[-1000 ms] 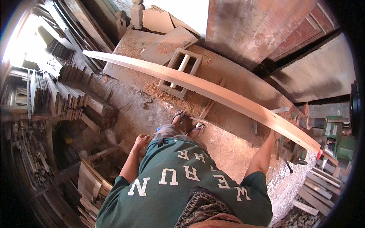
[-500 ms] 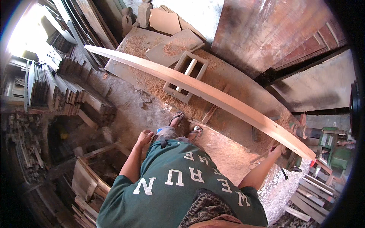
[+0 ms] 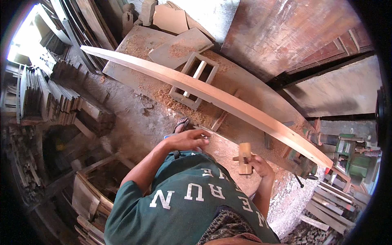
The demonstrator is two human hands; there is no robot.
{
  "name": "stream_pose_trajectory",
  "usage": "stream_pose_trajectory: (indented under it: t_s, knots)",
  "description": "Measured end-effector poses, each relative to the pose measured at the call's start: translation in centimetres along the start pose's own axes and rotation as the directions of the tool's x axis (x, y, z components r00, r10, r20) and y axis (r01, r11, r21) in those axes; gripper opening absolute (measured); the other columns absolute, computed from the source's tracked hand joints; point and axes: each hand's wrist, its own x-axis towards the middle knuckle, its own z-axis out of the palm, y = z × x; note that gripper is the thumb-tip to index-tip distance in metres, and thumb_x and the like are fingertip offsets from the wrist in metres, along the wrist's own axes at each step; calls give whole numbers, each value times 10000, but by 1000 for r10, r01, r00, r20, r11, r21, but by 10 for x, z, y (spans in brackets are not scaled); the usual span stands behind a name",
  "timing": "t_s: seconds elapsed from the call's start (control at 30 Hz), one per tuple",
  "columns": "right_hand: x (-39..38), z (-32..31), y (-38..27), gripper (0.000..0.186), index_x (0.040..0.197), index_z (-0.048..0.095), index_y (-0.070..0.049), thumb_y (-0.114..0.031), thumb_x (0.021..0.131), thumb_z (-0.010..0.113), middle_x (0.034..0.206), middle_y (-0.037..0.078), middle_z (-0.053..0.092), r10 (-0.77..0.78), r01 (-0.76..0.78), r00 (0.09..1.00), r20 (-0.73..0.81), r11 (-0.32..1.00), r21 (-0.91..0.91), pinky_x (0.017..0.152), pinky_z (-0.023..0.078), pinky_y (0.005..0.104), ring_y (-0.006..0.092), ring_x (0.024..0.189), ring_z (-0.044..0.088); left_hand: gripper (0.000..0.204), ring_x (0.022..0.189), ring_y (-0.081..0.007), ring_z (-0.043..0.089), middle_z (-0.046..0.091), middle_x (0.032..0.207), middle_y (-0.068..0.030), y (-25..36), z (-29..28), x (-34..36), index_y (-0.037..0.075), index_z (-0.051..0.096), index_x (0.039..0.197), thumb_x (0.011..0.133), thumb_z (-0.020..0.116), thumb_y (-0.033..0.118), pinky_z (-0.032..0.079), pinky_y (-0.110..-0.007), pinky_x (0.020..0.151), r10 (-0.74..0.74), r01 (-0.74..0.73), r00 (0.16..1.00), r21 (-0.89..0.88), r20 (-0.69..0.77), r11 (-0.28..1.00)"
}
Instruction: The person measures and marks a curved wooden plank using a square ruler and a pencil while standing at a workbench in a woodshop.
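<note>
Plane: small wooden block gripped in right hand, fingers wrapped round it, long axis near-to-far, just near of plank. Left hand lay farther left, fingers curled, empty.

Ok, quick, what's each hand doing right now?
Left hand: held low in front of the body, fingers curled; holding anything cannot be told.
Right hand: closed on a small wooden tool.

Smooth pale wooden plank, small wooden block, sawdust-strewn rough wooden bench
</note>
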Motion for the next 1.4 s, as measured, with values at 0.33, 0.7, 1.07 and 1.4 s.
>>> stream_pose_trajectory:
  t_s: [0.33, 0.7, 1.07, 1.4]
  knots:
    - [22, 28, -76, 516, 1178, 681, 97, -318, 876, 622, 1058, 193, 718, -253, 195, 956, 149, 927, 321, 887, 533, 376, 275, 955, 682, 581, 1142, -177, 635, 698, 1181, -102, 60, 27, -51, 30, 532, 1441, 998, 704, 363, 495, -352, 1017, 338, -352, 933, -126, -122, 927]
    - [28, 30, -223, 578, 1120, 666, 107, -432, 986, 505, 1141, 326, 598, -838, 600, 172, 519, 507, 619, 795, 532, 396, 345, 961, 633, 525, 1196, -205, 626, 685, 1261, -108, 65, 0, -64, 34, 592, 1398, 1034, 635, 410, 499, -374, 1024, 431, -428, 884, 53, -182, 902]
    - [56, 54, -259, 704, 1341, 536, 41, -568, 989, 562, 1086, 357, 558, -724, 536, 638, 263, 663, 523, 692, 611, 424, 422, 836, 690, 337, 852, -97, 597, 667, 868, -12, 89, -88, -59, 15, 713, 987, 1021, 670, 347, 503, -293, 769, 630, -624, 736, 113, -246, 773]
    - [135, 112, -346, 658, 1563, 206, -76, -454, 1078, 440, 1038, 456, 566, -685, 125, 382, 620, 703, 700, 807, 607, 603, 625, 1006, 639, 253, 967, -103, 619, 698, 1028, -1, 88, -179, -55, 49, 717, 1141, 1006, 705, 263, 513, -285, 867, 663, -716, 563, 109, -493, 689]
